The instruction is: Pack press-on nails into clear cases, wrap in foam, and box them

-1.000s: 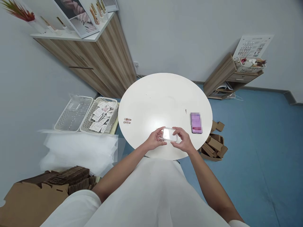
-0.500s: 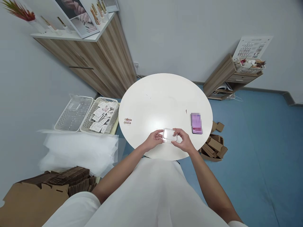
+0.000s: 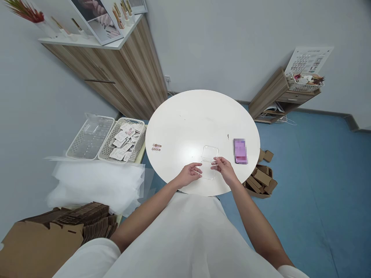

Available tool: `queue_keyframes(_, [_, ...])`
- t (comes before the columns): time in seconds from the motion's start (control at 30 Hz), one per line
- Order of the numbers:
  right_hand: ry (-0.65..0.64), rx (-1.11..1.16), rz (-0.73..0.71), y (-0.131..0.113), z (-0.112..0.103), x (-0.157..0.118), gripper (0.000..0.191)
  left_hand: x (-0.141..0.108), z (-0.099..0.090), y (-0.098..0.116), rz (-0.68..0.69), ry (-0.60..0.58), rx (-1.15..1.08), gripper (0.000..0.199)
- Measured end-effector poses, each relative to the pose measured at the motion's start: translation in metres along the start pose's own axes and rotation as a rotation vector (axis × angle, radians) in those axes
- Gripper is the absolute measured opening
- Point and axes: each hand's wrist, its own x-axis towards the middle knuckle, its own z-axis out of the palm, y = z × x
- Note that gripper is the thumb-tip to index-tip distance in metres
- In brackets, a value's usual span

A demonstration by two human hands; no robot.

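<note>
A clear plastic hinged case lies between my hands near the front of the round white table. Its lid is swung up and away from me, so both halves show. My left hand grips the left edge of the lower half. On the other side, my right hand pinches the case close to its hinge. A small sheet of decorated press-on nails rests on the table at the left. To the right lies a purple item, blurred by pixels.
Left of the table are a white basket of cards, a basket of clear cases, white translucent sheets and stacked flat cardboard. Small brown boxes fill a carton at the right. Wooden cabinets stand behind.
The clear case has gone from closed to open, its lid now tilted back from me. Both hands stay at its sides, the right one still at the hinge end.
</note>
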Motion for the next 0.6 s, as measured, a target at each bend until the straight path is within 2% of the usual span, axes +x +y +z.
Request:
queue_keyframes(0.17, [-0.031, -0.001, 0.000, 0.015, 0.001, -0.005, 0.038, 0.002, 0.001, -0.003, -0.009, 0.052, 0.011, 0.052])
queue_keyframes(0.33, [0.047, -0.019, -0.040, 0.040, 0.005, -0.017, 0.048, 0.006, 0.000, -0.009, -0.037, 0.124, 0.029, 0.051])
queue_keyframes(0.6, [0.000, -0.092, 0.040, 0.068, 0.009, -0.016, 0.057, 0.016, -0.002, -0.028, -0.121, 0.209, 0.059, 0.042])
